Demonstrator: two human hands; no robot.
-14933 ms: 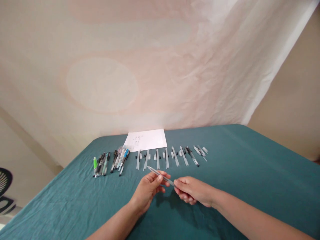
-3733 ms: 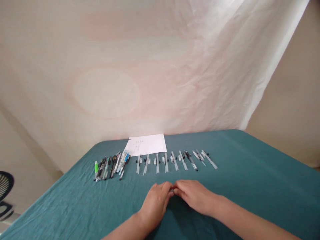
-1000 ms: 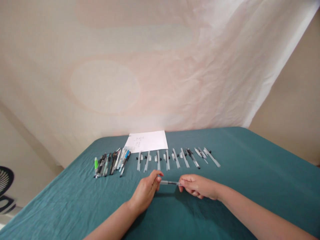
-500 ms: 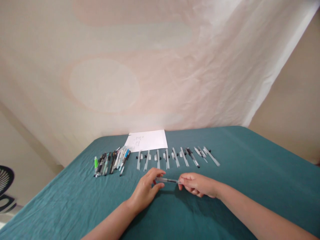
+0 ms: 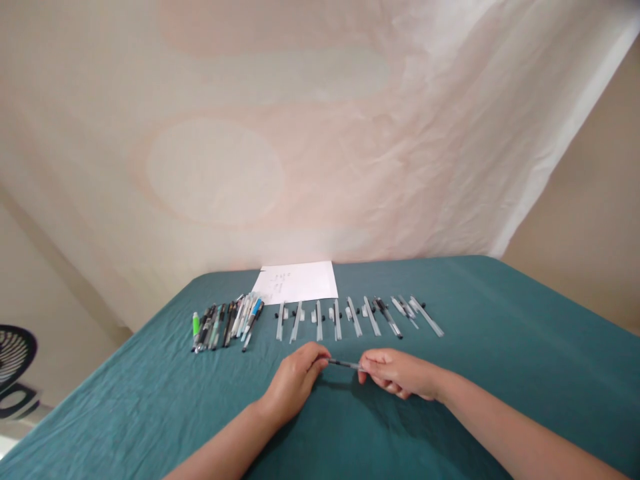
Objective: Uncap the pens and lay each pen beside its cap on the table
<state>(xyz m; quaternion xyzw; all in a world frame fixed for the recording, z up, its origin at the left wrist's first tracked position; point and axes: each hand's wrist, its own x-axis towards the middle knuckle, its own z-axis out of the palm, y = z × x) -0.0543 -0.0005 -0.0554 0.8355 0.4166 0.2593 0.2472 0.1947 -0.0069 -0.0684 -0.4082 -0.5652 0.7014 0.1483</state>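
A slim clear pen with a dark section (image 5: pixel 344 364) spans the gap between my two hands, just above the green cloth. My left hand (image 5: pixel 299 375) pinches its left end between thumb and fingers, which hide that end. On the other side, my right hand (image 5: pixel 397 373) grips the right end with its fingers curled in. Beyond the hands lies a row of taken-apart clear pens (image 5: pixel 338 320), their barrels side by side with small caps and parts next to them. A dark assembled-looking pen (image 5: pixel 389 318) lies in the right part of that row.
A bunch of assorted pens (image 5: pixel 227 325) lies to the left, including a green-topped one (image 5: pixel 195 325). Behind it rests a white paper sheet (image 5: pixel 300 283) with handwriting. The green cloth (image 5: pixel 150 407) covers the table. A black fan (image 5: pixel 16 363) stands past its left edge.
My left hand's fingers, which were apart around the pen's left end, have closed on it. My right hand keeps its grip. The view has shifted slightly.
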